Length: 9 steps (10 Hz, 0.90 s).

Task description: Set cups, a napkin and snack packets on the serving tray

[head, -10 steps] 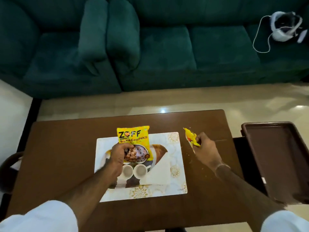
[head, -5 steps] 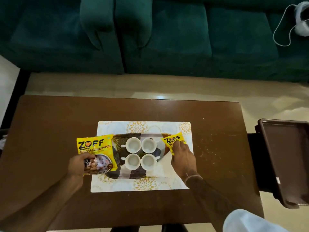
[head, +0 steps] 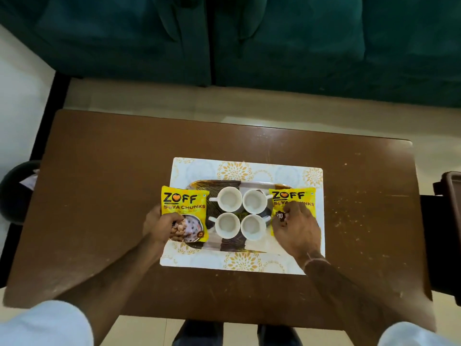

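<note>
Left hand (head: 159,227) fingers curled gripping, right hand (head: 298,227) pressing palm-down

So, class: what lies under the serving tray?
A white placemat with gold flower prints lies under the serving tray, on the brown table. Its middle is covered by the tray, so nothing else there can be seen.

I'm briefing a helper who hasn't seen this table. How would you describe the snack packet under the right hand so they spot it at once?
On the brown table lies a white floral placemat bearing a patterned serving tray with four white cups. At the cups' right lies a yellow ZOFF packet. Unlike its twin packet at the left, the right hand hides its lower half.
</note>
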Tool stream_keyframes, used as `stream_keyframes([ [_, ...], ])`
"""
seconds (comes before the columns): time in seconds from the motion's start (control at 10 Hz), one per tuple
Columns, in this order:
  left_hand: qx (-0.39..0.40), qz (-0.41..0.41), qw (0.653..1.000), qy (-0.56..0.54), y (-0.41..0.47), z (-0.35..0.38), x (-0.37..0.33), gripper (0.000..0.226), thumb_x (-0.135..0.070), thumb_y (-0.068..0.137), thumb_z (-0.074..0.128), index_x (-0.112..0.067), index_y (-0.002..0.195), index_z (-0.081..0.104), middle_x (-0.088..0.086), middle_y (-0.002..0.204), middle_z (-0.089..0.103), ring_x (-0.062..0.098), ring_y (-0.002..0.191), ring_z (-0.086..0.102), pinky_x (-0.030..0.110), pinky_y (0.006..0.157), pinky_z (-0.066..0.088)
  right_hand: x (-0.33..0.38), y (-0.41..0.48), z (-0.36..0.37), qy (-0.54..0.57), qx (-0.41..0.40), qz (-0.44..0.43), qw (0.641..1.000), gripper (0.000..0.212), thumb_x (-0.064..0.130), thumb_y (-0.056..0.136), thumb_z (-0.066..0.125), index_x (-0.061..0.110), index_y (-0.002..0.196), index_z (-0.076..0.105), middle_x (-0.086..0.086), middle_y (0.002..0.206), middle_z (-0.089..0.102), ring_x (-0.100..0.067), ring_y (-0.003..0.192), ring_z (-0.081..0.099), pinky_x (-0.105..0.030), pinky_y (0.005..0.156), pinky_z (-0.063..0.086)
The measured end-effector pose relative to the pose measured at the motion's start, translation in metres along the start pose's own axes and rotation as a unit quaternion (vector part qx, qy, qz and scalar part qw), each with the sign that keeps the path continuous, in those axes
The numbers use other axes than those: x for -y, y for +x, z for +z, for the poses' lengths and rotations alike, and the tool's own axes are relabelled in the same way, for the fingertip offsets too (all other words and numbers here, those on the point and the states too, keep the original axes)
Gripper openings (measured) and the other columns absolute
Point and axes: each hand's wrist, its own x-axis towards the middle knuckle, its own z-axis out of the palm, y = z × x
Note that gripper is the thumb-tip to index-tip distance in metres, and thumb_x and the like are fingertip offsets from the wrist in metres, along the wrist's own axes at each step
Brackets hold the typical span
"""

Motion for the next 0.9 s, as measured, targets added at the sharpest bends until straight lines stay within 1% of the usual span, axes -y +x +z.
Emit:
stream_keyframes([
  [0.1,0.009,0.021,1.0,0.017,-0.003,0.008,-0.003,0.032,-0.021,0.063,0.075,-0.021,0.094,0.067,0.002,0.089,0.075,0.026,0.08,0.071,0.041,0.073,0.057,-0.014,0.013,-0.01,-0.018,-0.032,0.084,0.996,0.049,0.042,0.08,0.058,0.012,0.119,0.055,-0.016,0.113,0.054,-0.037,0.1,0.052,-0.045,0.079,0.047],
  [0.2,-0.008,0.039,0.998,0.047,-0.004,0.016,0.0,0.033,-0.016,0.073,0.078,-0.022,0.101,0.062,0.0,0.093,0.073,0.023,0.082,0.07,0.038,0.071,0.056,-0.025,0.021,-0.014,0.035,0.035,0.141,0.989,0.075,0.044,0.084,0.069,0.015,0.144,0.035,-0.021,0.136,0.046,-0.042,0.12,0.048,-0.054,0.092,0.048],
  [0.3,-0.037,0.071,0.991,0.111,-0.008,0.023,0.002,0.033,-0.022,0.075,0.079,-0.025,0.102,0.059,-0.005,0.09,0.07,0.021,0.083,0.067,0.03,0.064,0.048,-0.03,0.022,-0.014,0.093,0.066,0.126,0.985,0.085,0.042,0.084,0.073,0.013,0.149,0.026,-0.021,0.136,0.05,-0.041,0.121,0.054,-0.052,0.092,0.051],
  [0.4,-0.054,0.118,0.978,0.161,-0.011,0.031,0.006,0.033,-0.025,0.076,0.081,-0.022,0.102,0.06,0.0,0.096,0.066,0.026,0.087,0.064,0.034,0.068,0.05,-0.028,0.018,-0.011,0.109,0.067,0.117,0.985,0.085,0.037,0.081,0.077,0.013,0.146,0.028,-0.019,0.136,0.051,-0.04,0.121,0.054,-0.048,0.092,0.05],
  [0.5,-0.064,0.137,0.973,0.172,-0.009,0.033,0.006,0.042,-0.021,0.073,0.084,-0.015,0.108,0.062,0.01,0.108,0.061,0.03,0.097,0.062,0.045,0.079,0.055,-0.026,0.014,-0.005,0.115,0.076,0.116,0.984,0.084,0.033,0.082,0.078,0.012,0.145,0.027,-0.019,0.133,0.051,-0.04,0.118,0.056,-0.047,0.091,0.051],
  [0.6,-0.062,0.14,0.974,0.167,-0.006,0.033,0.006,0.063,-0.019,0.072,0.085,-0.012,0.126,0.054,0.012,0.12,0.057,0.03,0.11,0.058,0.05,0.091,0.052,-0.026,0.014,-0.003,0.116,0.077,0.113,0.984,0.085,0.034,0.081,0.077,0.01,0.144,0.025,-0.019,0.131,0.052,-0.039,0.117,0.056,-0.049,0.092,0.053],
  [0.8,-0.053,0.155,0.969,0.183,-0.012,0.032,0.001,0.076,-0.014,0.073,0.084,-0.012,0.138,0.045,0.016,0.13,0.05,0.034,0.122,0.047,0.048,0.1,0.045,-0.025,0.016,-0.006,0.099,0.089,0.116,0.984,0.089,0.039,0.08,0.077,0.01,0.145,0.023,-0.019,0.131,0.05,-0.041,0.116,0.054,-0.051,0.092,0.051],
  [0.9,-0.054,0.157,0.968,0.187,-0.017,0.031,-0.004,0.079,-0.014,0.073,0.082,-0.014,0.142,0.042,0.016,0.134,0.047,0.035,0.127,0.042,0.048,0.102,0.042,-0.019,0.013,-0.01,0.044,0.072,0.122,0.989,0.091,0.049,0.079,0.073,0.012,0.146,0.025,-0.018,0.136,0.043,-0.041,0.12,0.048,-0.054,0.091,0.05],
])
